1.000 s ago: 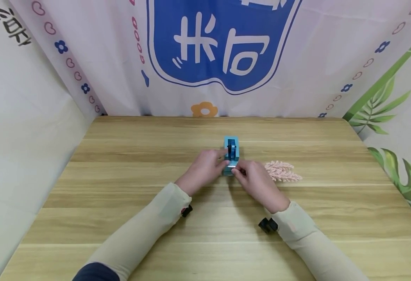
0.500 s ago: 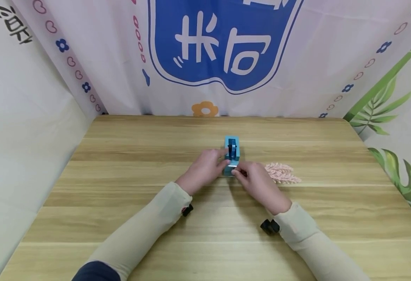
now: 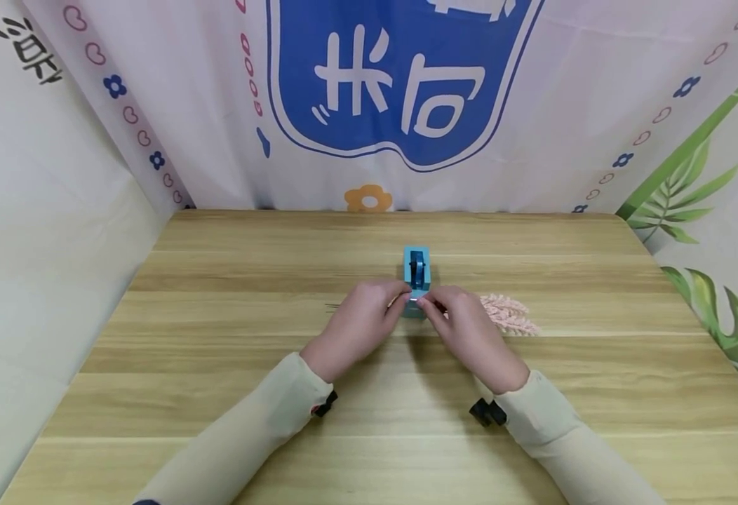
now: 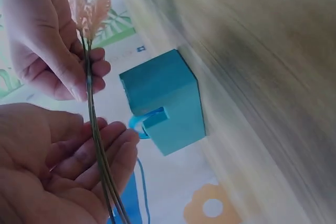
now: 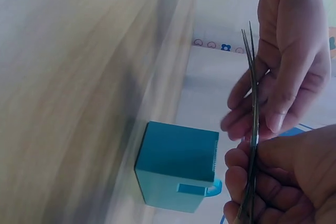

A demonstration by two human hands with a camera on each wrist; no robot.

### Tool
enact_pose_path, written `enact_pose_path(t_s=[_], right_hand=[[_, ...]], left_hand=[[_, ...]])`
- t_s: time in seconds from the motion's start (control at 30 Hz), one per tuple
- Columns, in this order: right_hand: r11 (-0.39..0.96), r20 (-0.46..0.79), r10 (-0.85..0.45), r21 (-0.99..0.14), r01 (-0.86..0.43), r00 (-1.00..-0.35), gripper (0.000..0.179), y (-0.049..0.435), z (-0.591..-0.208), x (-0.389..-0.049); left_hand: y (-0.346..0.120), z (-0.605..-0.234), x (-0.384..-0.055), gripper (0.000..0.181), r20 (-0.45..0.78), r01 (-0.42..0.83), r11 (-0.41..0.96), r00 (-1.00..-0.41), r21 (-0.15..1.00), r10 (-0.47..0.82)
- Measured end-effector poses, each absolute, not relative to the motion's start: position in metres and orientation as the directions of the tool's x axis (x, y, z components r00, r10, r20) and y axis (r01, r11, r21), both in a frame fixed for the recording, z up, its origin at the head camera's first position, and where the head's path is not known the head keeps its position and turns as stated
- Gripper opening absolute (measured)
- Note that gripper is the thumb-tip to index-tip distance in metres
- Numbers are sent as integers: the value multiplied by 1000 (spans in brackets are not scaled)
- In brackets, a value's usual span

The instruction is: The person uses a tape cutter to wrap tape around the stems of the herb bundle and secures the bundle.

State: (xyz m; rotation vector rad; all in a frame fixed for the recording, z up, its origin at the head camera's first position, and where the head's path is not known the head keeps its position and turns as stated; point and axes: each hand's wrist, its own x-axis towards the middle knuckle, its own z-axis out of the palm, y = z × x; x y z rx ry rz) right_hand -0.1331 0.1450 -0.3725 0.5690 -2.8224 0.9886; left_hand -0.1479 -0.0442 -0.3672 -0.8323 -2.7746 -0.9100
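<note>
My right hand (image 3: pixel 466 322) pinches a bundle of thin dark stems (image 5: pixel 254 103) topped with pink, fluffy flower heads (image 3: pixel 508 314). The stems run leftward across my left hand (image 3: pixel 359 319), whose loosely bent fingers lie behind them while its thumb stands apart from the fingertips. A small pale, shiny patch shows on the stems by the right thumb in the left wrist view; what it is cannot be told. Just beyond both hands stands a teal tape dispenser (image 3: pixel 416 266), its near end partly covered by the fingertips in the head view.
A wood-grain table (image 3: pixel 230 393) lies under the hands. A white printed curtain (image 3: pixel 217 105) hangs behind its far edge, and a leaf-patterned cloth (image 3: pixel 710 210) hangs on the right. A small black wrist device (image 3: pixel 487 412) sits below the right wrist.
My left hand has drawn back from the side of the tape dispenser to the stems near the right hand. Stem ends now show left of it. The right hand has barely moved.
</note>
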Motion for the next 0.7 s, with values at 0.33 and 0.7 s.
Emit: enact_pose_path(t_s=[0.33,0.7], right_hand=[[726,253,-312,-558,-402,-916,23,144,-364,-127],[772,274,-319,-480,-416,-907,26,144,-364,-126]], left_hand=[[-46,-364,-141,17,190,551,648,-819,525,542],[-45,-364,-141,18,180,536,632,-823,560,538]])
